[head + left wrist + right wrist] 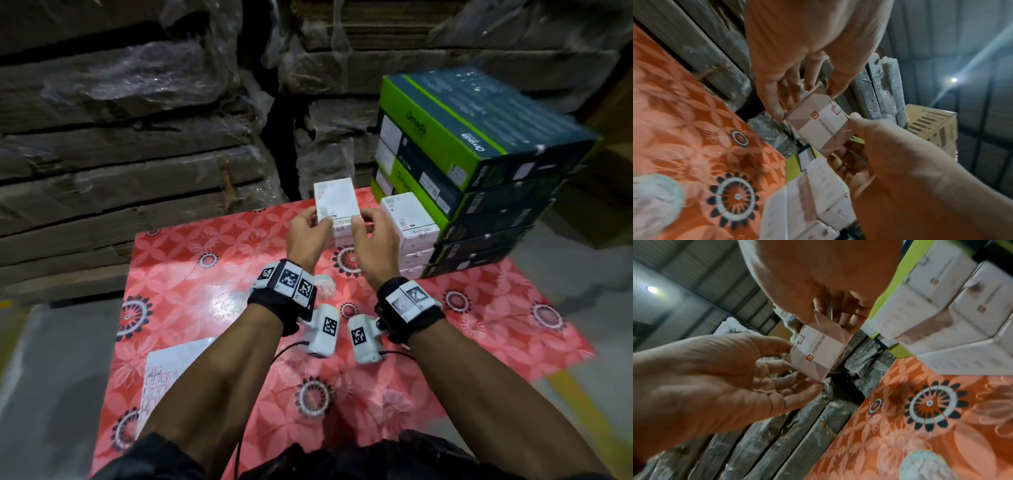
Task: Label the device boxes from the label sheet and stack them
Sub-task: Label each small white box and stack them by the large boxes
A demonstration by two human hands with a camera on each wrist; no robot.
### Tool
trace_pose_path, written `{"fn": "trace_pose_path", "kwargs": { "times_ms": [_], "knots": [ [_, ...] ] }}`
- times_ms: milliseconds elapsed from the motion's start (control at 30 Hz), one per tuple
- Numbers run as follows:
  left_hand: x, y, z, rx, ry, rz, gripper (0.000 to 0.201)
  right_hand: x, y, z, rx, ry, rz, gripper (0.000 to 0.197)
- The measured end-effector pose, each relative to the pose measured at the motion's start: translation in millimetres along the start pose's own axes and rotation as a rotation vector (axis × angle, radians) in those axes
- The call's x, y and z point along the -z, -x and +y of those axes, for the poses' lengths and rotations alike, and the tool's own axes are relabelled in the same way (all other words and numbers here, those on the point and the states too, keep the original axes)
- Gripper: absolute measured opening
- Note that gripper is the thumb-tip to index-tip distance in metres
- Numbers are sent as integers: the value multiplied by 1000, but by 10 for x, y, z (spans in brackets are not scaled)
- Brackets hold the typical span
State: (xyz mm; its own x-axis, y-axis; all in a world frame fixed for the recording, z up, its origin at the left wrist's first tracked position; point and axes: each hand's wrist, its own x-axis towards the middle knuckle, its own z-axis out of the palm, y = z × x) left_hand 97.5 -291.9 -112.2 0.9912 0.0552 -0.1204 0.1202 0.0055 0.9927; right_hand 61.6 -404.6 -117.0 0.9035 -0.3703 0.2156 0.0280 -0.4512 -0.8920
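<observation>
White Portronics box: held in air, left hand and right hand pinching opposite edges. Stacked white boxes: on orange floral tablecloth, upper right. Crumpled white wad: on cloth.

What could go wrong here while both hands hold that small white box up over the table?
The white box is pinched only at its near corners by the left hand and right hand, so it may slip and drop.

The white box stack stands just beside the right hand; a nudge could topple it.

The label sheet lies under the left forearm at the table edge and could be swept off.
</observation>
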Motion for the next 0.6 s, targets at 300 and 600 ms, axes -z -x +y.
{"fn": "trace_pose_path", "kwargs": {
  "times_ms": [300, 600],
  "knots": [
    [-856, -39, 158, -55, 6, -111, 28, 614, -221, 179, -139, 48, 248, 32],
    [-1257, -101, 55, -21, -107, -97, 30, 812, -210, 426, -180, 38, 261, 47]
  ]
}}
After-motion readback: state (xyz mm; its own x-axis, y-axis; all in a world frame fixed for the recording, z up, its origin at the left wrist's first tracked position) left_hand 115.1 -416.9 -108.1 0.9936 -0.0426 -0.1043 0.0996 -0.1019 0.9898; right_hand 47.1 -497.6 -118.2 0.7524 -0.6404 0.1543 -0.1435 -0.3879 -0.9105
